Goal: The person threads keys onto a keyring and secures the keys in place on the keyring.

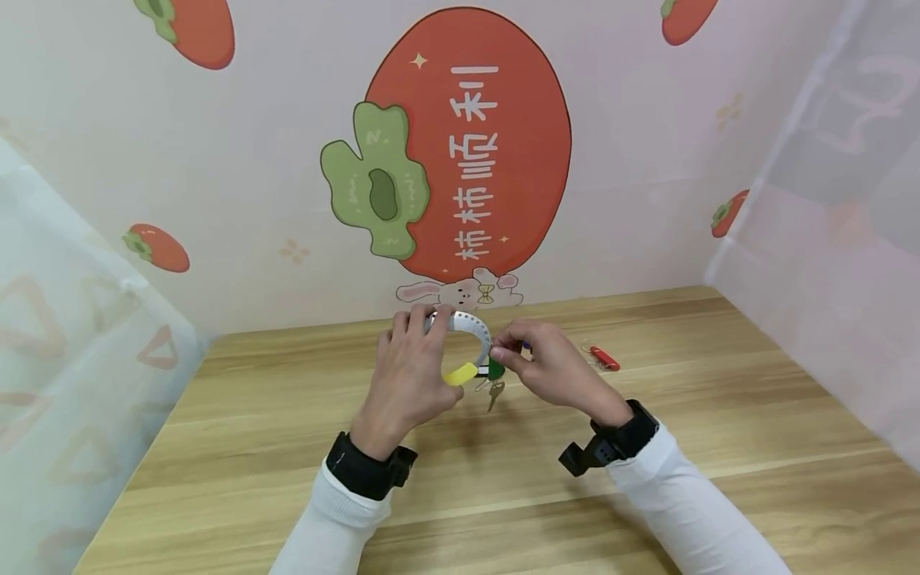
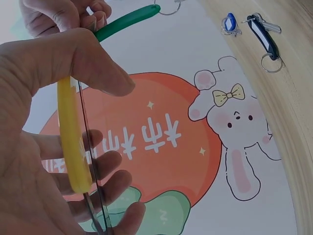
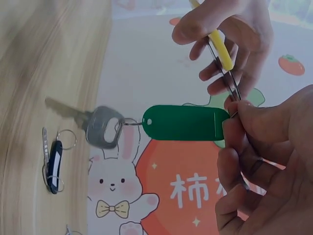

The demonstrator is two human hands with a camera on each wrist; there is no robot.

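Note:
My left hand (image 1: pixel 413 367) holds a silver ring-shaped metal band (image 1: pixel 470 323) with a row of holes and a yellow piece (image 2: pixel 73 142) along it, thumb to one side and fingers to the other. At its right side, my right hand (image 1: pixel 553 363) pinches one end of a green key tag (image 3: pixel 183 122) between thumb and fingertip, close against the band. From the tag's other end a key (image 3: pixel 103 127) hangs on a small ring. Whether the tag is joined to the band is hidden by the fingertips.
On the wooden table (image 1: pixel 237 463) lie a red key tag (image 1: pixel 604 358) to the right, a black key tag (image 2: pixel 262 36) with a key and ring, and a blue key tag (image 2: pixel 229 23). A printed backdrop (image 1: pixel 611 224) rises behind the table.

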